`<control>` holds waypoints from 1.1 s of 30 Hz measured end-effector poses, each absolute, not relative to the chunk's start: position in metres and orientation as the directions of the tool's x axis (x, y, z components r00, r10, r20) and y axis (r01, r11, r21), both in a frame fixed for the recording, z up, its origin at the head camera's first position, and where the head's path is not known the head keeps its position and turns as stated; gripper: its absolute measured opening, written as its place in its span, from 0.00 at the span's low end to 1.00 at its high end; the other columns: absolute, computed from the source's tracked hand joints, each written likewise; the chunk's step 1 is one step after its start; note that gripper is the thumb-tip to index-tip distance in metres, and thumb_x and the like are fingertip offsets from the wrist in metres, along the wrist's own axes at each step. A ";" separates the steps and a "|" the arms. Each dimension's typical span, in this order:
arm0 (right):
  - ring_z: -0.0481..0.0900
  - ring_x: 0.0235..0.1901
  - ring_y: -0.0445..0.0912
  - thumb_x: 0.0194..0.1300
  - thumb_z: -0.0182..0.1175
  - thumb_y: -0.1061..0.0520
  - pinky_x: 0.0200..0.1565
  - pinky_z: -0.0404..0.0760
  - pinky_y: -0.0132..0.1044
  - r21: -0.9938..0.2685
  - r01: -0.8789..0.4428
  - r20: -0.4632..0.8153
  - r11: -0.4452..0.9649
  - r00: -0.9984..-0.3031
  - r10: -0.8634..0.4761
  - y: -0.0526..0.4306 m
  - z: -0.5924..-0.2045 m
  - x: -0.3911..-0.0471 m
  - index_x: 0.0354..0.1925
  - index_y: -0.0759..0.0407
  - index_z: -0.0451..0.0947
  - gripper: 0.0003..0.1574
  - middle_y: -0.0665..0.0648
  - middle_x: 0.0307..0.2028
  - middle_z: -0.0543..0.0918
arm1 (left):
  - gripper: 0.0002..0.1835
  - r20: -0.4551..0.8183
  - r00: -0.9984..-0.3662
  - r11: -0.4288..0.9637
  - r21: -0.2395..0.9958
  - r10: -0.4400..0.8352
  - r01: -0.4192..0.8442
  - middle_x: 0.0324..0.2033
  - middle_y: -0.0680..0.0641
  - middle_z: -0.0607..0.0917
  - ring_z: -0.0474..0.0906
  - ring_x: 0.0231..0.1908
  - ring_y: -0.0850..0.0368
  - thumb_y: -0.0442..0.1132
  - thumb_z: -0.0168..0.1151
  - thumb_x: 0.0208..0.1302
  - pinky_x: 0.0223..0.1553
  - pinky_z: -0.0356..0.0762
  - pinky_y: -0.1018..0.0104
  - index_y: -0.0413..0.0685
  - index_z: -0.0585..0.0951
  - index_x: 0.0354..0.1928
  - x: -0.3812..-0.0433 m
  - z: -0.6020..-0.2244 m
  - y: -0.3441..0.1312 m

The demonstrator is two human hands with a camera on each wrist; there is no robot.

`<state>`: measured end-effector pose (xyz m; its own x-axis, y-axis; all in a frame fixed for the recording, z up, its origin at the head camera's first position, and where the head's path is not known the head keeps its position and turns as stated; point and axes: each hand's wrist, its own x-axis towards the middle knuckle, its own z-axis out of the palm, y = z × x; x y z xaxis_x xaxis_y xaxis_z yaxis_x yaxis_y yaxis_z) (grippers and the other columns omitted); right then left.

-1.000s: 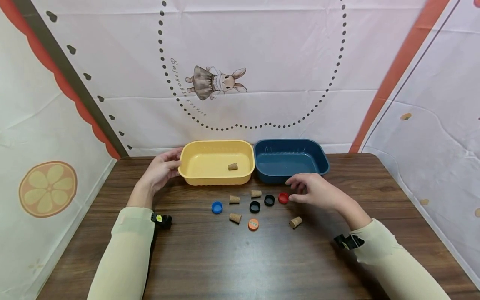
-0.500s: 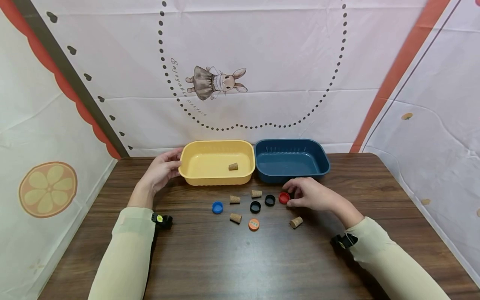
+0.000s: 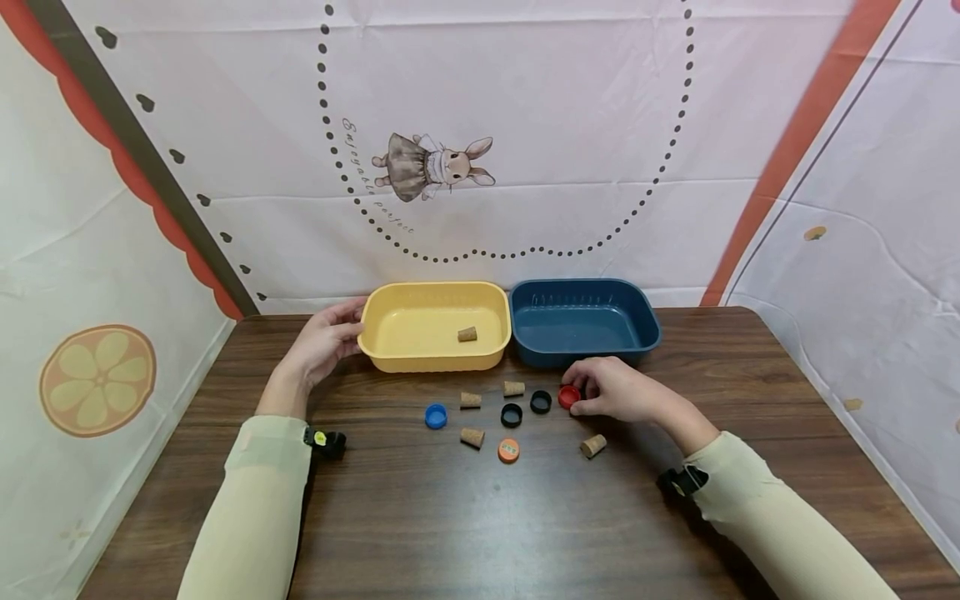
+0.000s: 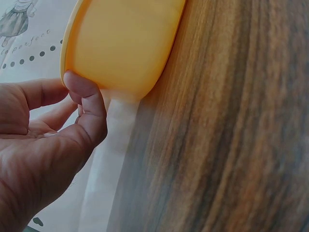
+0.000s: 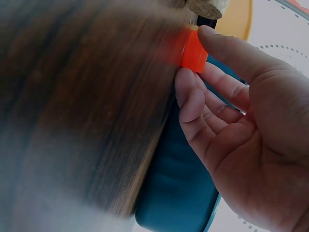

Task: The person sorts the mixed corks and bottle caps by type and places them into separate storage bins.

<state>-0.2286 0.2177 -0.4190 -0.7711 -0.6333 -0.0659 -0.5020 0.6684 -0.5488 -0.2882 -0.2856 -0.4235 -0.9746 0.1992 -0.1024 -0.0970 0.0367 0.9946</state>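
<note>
My left hand (image 3: 321, 343) holds the left end of a yellow tray (image 3: 431, 365), its fingertips at the rim in the left wrist view. One cork (image 3: 467, 334) lies inside that tray. On the table in front of the blue tray (image 3: 547, 358), my right hand (image 3: 618, 390) pinches a red bottle cap (image 3: 569, 397) between thumb and fingers. The right wrist view shows the thumb on one side of the red cap (image 5: 194, 52) and fingertips on the other. Just left of it sit two black bottle caps (image 3: 541, 402), open side up.
Loose corks (image 3: 472, 437) lie scattered on the wooden table (image 3: 405, 517), one of them, a cork (image 3: 593, 446), nearer my right wrist. A blue cap (image 3: 436, 416) and an orange cap (image 3: 508, 451) lie among them. A printed cloth (image 3: 570, 150) hangs behind both trays.
My right hand has moved slightly left and toward me, from beside the red cap to its edges, and its fingers have closed in on it. The left hand stays at the yellow tray.
</note>
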 end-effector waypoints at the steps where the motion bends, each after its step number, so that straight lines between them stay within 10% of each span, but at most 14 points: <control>1: 0.79 0.34 0.42 0.65 0.77 0.55 0.38 0.82 0.37 -0.549 -0.503 -0.066 0.668 -0.770 -0.634 0.218 -0.419 -0.229 0.54 0.59 0.84 0.21 0.50 0.39 0.84 | 0.33 -0.102 -0.975 0.036 0.995 0.199 -0.097 0.66 0.35 0.66 0.79 0.53 0.49 0.28 0.50 0.82 0.44 0.85 0.67 0.42 0.56 0.84 -0.288 -0.424 -0.286; 33: 0.81 0.39 0.44 0.68 0.75 0.54 0.42 0.84 0.40 -0.542 -0.519 -0.014 0.661 -0.781 -0.625 0.219 -0.389 -0.214 0.52 0.53 0.85 0.16 0.47 0.40 0.84 | 0.32 -0.097 -0.978 0.048 0.995 0.184 -0.090 0.64 0.34 0.66 0.78 0.51 0.48 0.28 0.50 0.82 0.43 0.84 0.68 0.41 0.58 0.83 -0.290 -0.426 -0.287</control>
<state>-0.2143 0.2195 -0.3886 -0.7805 -0.6249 -0.0145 -0.5189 0.6607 -0.5424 -0.2899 -0.2874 -0.4257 -0.9780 0.1844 -0.0972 -0.0898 0.0481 0.9948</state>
